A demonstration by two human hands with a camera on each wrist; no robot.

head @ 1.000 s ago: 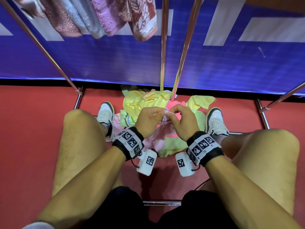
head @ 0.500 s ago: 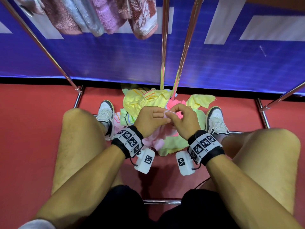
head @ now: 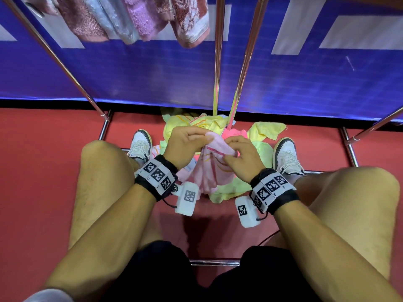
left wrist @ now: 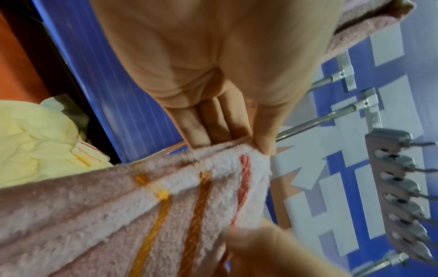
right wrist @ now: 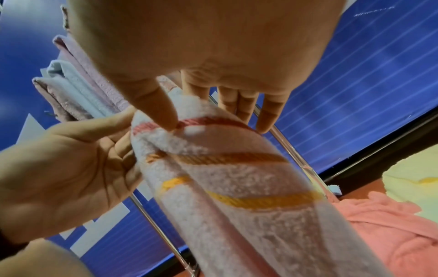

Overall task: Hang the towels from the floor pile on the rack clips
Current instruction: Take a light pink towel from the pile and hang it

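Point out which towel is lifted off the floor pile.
The pale pink striped towel, pinched at its top edge by left hand and right hand; the yellow and green ones lie below.

Floor (head: pixel 43 192): red, smooth, evenly lit, with soft shadows. Rear wall: a blue banner (head: pixel 130 79) carrying large white block shapes, faint horizontal ribbing across its surface. A black strip (head: pixel 54 104) runs along the banner's foot where it meets the floor. Chrome tubes (head: pixel 218 62) rise slanted in front of the banner; further chrome bars (head: pixel 349 147) lie along the floor. Lighting bright, reflecting off the tubes.
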